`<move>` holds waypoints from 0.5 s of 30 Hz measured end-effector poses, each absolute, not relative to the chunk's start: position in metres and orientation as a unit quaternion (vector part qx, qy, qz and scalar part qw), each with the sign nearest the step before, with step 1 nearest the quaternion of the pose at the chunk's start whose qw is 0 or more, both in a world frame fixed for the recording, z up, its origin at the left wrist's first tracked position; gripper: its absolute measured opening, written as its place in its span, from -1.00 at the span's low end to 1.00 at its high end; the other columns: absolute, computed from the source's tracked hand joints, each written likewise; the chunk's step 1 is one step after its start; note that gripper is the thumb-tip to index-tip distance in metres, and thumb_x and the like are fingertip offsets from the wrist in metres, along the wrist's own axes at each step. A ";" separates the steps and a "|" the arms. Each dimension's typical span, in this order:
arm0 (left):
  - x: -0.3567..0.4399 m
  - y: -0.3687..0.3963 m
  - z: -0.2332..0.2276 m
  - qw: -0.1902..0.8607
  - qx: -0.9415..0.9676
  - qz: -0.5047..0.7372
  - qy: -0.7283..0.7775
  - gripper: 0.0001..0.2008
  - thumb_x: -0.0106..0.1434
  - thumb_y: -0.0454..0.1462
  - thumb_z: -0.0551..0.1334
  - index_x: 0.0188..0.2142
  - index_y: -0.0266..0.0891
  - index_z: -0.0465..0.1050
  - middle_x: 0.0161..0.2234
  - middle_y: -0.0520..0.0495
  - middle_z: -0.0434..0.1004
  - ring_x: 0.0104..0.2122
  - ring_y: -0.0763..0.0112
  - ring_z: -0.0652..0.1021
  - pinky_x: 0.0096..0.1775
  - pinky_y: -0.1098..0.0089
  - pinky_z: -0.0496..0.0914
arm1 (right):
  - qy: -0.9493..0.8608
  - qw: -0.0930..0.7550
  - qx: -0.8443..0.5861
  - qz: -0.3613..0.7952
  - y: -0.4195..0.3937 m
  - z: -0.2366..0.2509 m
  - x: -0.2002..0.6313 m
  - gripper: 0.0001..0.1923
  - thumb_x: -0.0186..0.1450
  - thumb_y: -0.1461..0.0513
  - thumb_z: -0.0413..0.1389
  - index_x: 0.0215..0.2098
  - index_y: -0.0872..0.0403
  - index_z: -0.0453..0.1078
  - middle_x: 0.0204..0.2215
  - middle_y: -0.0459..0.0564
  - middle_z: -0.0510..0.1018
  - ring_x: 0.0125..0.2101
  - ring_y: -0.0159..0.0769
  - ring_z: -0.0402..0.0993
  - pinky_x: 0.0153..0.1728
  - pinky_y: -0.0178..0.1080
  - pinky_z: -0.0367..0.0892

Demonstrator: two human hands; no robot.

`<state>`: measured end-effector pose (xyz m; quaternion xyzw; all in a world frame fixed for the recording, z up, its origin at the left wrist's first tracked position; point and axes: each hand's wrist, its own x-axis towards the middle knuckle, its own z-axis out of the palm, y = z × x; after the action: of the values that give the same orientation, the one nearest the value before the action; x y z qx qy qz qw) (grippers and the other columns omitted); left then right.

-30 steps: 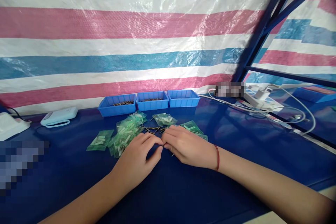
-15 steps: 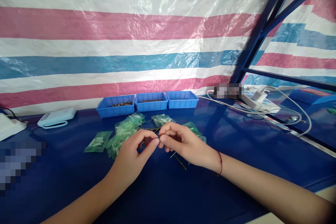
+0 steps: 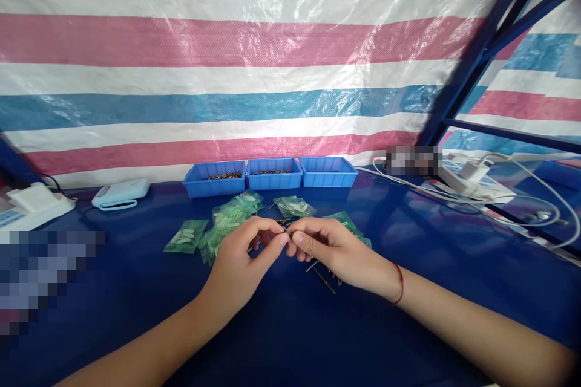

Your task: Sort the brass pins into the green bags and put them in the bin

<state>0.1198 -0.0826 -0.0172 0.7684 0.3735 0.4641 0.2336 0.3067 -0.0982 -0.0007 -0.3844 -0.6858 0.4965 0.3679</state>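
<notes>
My left hand and my right hand meet above the middle of the blue table. Thumb and forefinger of each are pinched together, tip to tip around something tiny and dark that I cannot make out. Below and behind the fingers lie small green plastic bags with pale pieces inside. One such bag is apart on the left, another behind my fingertips, and more bags behind my right hand. Thin brass-coloured screw-like rods are scattered under my right hand, partly hidden by it.
Three blue bins stand in a row at the back: the left bin and middle bin contain small metal parts, beside the right bin. A light-blue device sits left. White cables and a power strip lie right, near a blue frame.
The view has turned slightly left, so everything appears further right. Both hands stay pinched together over the table, and a small dark thing now shows between the fingertips.
</notes>
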 end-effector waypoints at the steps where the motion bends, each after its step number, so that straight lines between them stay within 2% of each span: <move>1: 0.120 -0.083 -0.017 0.234 0.767 0.467 0.372 -0.96 0.23 -0.30 0.20 -0.35 -0.17 0.44 -0.44 0.06 0.50 -0.51 0.48 0.41 -0.44 0.44 0.31 | -0.687 0.365 -0.383 0.497 -0.098 0.000 0.306 -0.67 0.33 0.03 0.05 -0.28 0.15 0.42 -0.41 -0.04 0.49 -0.41 -0.40 0.38 -0.36 -0.32 0.31; 10: 0.118 -0.085 -0.019 0.247 0.773 0.460 0.361 -0.94 0.24 -0.27 0.20 -0.31 -0.18 0.44 -0.42 0.05 0.49 -0.48 0.47 0.42 -0.43 0.43 0.31 | -0.702 0.358 -0.372 0.490 -0.099 -0.002 0.304 -0.71 0.34 0.08 0.05 -0.29 0.15 0.42 -0.42 -0.05 0.46 -0.42 -0.41 0.36 -0.37 -0.32 0.29; 15: 0.118 -0.084 -0.016 0.258 0.779 0.425 0.380 -0.84 0.32 -0.21 0.11 -0.31 -0.17 0.44 -0.37 0.02 0.50 -0.39 0.41 0.45 -0.34 0.39 0.31 | -0.674 0.418 -0.381 0.475 -0.099 -0.002 0.303 -0.82 0.26 0.16 0.17 -0.26 0.13 0.44 -0.43 -0.10 0.47 -0.46 -0.45 0.34 -0.44 -0.36 0.26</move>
<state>0.1178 -0.0839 -0.0165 0.7795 0.3805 0.4254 0.2584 0.3029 -0.0987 -0.0024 -0.3813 -0.6737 0.4752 0.4183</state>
